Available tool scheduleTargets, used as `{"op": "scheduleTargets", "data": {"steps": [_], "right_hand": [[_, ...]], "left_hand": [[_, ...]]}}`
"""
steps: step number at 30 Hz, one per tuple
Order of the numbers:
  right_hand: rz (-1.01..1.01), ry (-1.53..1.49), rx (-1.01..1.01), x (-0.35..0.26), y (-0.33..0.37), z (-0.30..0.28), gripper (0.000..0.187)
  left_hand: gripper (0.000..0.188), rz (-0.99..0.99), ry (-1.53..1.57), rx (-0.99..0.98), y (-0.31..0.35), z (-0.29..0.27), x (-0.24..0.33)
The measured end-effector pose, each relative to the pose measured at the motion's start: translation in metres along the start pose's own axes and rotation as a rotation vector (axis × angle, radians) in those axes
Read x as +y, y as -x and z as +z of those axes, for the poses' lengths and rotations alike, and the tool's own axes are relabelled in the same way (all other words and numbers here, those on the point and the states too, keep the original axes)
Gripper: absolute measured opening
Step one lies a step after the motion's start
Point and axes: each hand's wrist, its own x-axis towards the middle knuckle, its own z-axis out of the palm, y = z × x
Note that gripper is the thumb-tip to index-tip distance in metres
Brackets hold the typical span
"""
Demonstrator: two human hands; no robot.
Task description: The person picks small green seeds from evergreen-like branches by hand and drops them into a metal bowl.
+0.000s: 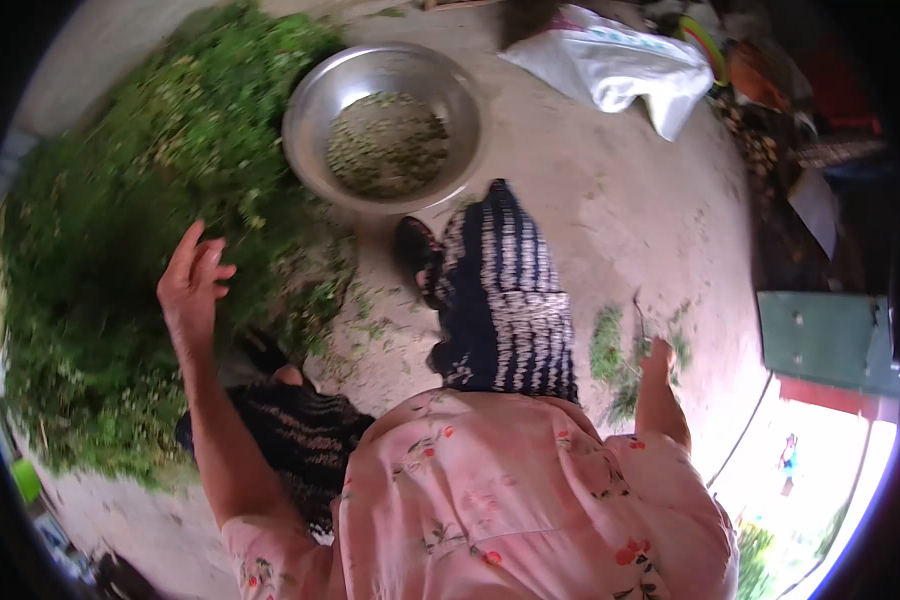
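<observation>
My left hand is raised over the big heap of green leafy plants on my left. Its fingers are apart and partly bent, with nothing seen between them. Out to my right, my right hand is closed at the stems of a small leafy plant, which hangs over the floor beside it. Ahead of me stands a wide metal basin, its bottom covered with small green pods or pieces.
A white sack lies at the far right, near assorted clutter. Beyond my right hand is a green panel or box by a bright doorway. Leaf scraps are strewn over the floor between my feet.
</observation>
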Motion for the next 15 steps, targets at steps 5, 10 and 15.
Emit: {"op": "scheduleTargets", "data": {"steps": [5, 10, 15], "right_hand": [[0.382, -1.888, 0.526, -0.069, -0.04, -0.117, 0.023], [-0.489, -2.019, 0.598, -0.244, 0.081, -0.421, 0.044], [-1.439, -2.041, -0.294, -0.387, 0.222, -0.525, 0.037]], "left_hand": [[0.04, 0.015, 0.25, 0.058, 0.001, -0.016, 0.003], [0.033, 0.022, 0.656, 0.298, -0.005, -0.038, -0.02], [0.029, -0.2, 0.932, 0.488, -0.002, -0.075, -0.051]]}}
